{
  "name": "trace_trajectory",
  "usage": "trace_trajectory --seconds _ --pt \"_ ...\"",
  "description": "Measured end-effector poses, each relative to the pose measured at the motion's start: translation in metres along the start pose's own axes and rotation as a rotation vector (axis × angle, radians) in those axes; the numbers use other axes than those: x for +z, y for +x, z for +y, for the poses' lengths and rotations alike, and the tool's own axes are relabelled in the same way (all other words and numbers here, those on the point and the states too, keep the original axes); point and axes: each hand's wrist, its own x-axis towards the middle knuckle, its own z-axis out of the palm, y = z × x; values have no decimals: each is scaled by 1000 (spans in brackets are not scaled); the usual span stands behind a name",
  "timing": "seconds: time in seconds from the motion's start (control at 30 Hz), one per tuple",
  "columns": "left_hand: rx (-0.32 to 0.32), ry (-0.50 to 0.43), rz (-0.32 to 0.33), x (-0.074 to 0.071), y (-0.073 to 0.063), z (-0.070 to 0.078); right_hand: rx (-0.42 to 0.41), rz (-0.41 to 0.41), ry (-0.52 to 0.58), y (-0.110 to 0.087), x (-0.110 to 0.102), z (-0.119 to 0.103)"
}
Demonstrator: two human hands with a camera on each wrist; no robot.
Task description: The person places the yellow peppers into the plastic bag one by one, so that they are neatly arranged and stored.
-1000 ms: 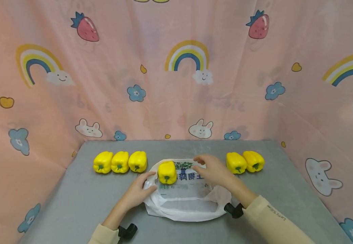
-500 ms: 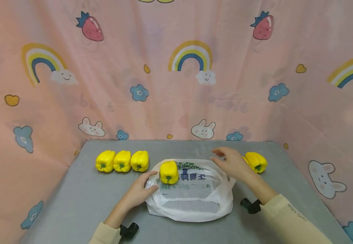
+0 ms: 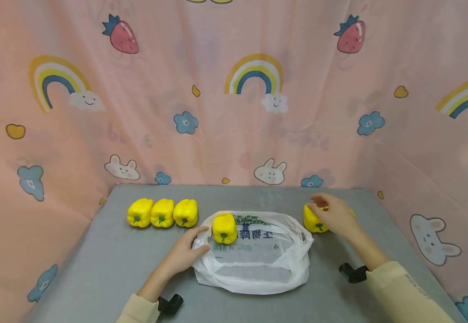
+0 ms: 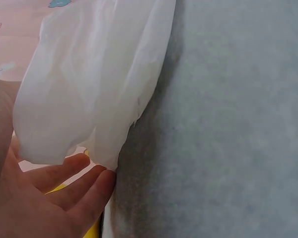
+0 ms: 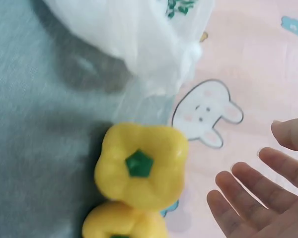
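Note:
My left hand (image 3: 183, 253) is at the left side of a white plastic bag (image 3: 258, 287), its thumb and fingers spread and fingertips against the film, as the left wrist view also shows. Inside the mouth of that bag sits a yellow bell pepper (image 3: 224, 229) with a green stem. Over at the right, my right hand (image 3: 336, 217) is above two more yellow bell peppers, partly covering the nearer bell pepper (image 3: 312, 220) in the head view. The right wrist view has its fingers (image 5: 248, 198) apart and relaxed beside that bell pepper (image 5: 141, 166), holding nothing.
Three yellow bell peppers (image 3: 162, 213) stand in a row at the back left of the grey table (image 3: 104, 269). A pink patterned curtain (image 3: 201, 148) rises behind the table and along both sides. Each wrist carries a black mount (image 3: 171, 305).
My right hand has moved right, from over the bag to above the bell peppers on the right. The left hand and the bell pepper in the bag have stayed put.

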Motion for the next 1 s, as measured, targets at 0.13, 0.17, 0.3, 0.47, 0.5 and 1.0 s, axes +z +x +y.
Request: trace_trajectory --seconds 0.13,0.17,0.3,0.47,0.5,1.0 --pt "-3 -1 -5 -1 0 1 46 19 0 0 -5 15" --pt "-1 -1 -4 -2 0 1 52 28 2 0 -6 19" --pt "-7 8 -5 -2 0 1 74 69 -1 -1 -11 35" --pt "-9 10 -6 -1 1 0 101 100 9 -2 -18 52" --pt "-7 8 -7 0 1 0 106 105 18 -3 -20 54" --pt "16 7 -18 -1 0 1 247 86 61 -12 -28 97"
